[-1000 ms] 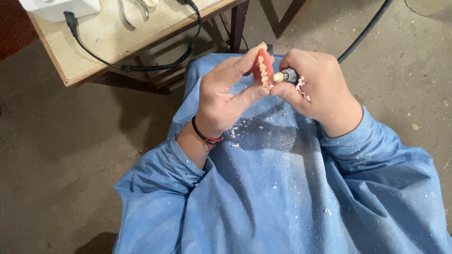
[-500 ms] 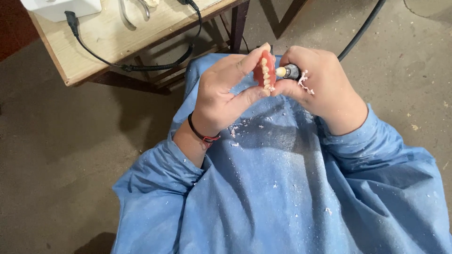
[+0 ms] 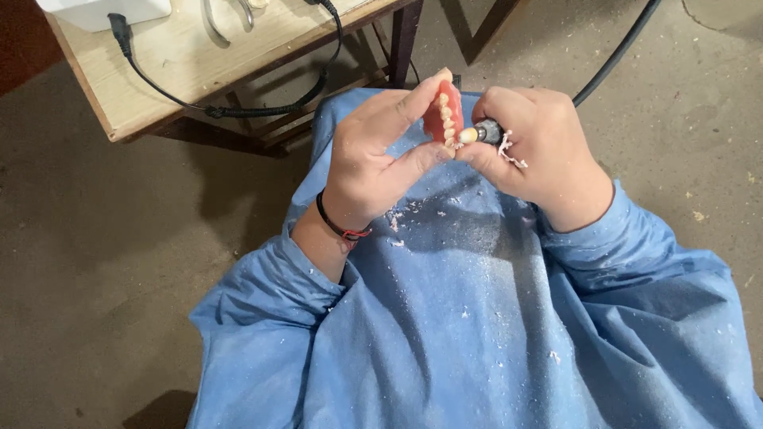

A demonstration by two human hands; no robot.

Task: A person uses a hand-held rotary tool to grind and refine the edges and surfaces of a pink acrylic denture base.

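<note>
Head view: no container shows. The left hand [image 3: 373, 163] is raised over the lap, palm turned toward the right, and its grip is closed on a denture [image 3: 443, 113]: the forefinger lies along the top edge, the thumb presses from below. The denture stands on edge, pink base toward the left hand, its row of pale teeth facing the right hand. A dark cord band [image 3: 338, 225] circles the left wrist.

The right hand [image 3: 536, 147] is curled into a fist just beside it, its grip closed around a handpiece [image 3: 486, 131] whose metal nose and pale tip point left and meet the denture's lower teeth. White shavings cling to the right fingers. A dark hose [image 3: 616, 56] runs from behind that hand toward the upper right.

Both forearms wear blue gown [image 3: 477, 318] sleeves; the gown covers the lap and is sprinkled with white dust and chips.

At the upper left a wooden worktop [image 3: 191, 71] carries a white box [image 3: 103, 9], a black cable [image 3: 238, 107] and metal pliers [image 3: 226, 17]. The floor [image 3: 95, 262] is bare concrete.
</note>
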